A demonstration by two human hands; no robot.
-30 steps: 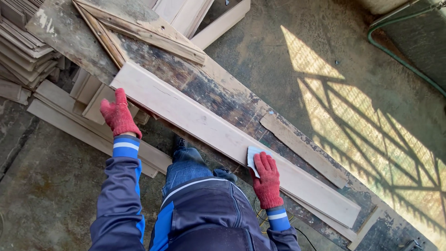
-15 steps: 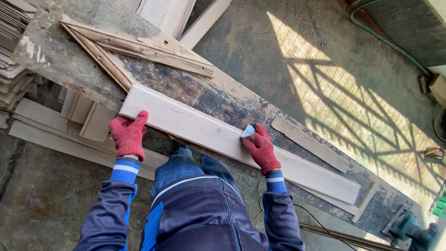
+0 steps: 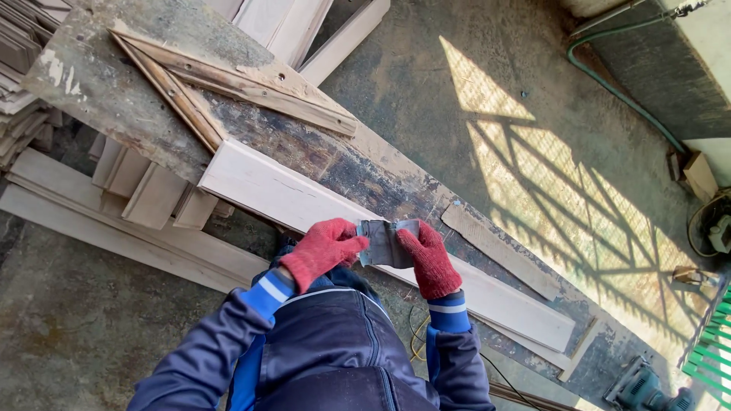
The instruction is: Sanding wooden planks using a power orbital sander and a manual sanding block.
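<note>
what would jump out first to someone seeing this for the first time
The two red knit gloves at centre: the left hand and right hand hold a grey sheet of sandpaper between them, just above a long pale plank. The plank lies slantwise on a worn, paint-flaked workbench board. To the right, sunlight throws a lattice shadow across the concrete floor.

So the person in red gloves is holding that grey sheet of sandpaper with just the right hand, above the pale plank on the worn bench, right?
Not quite. In the head view both hands hold the grey sheet of sandpaper: the left hand grips its left edge and the right hand its right edge. The rest stands: red gloves, and the sheet is above the pale plank on the worn bench.
</note>
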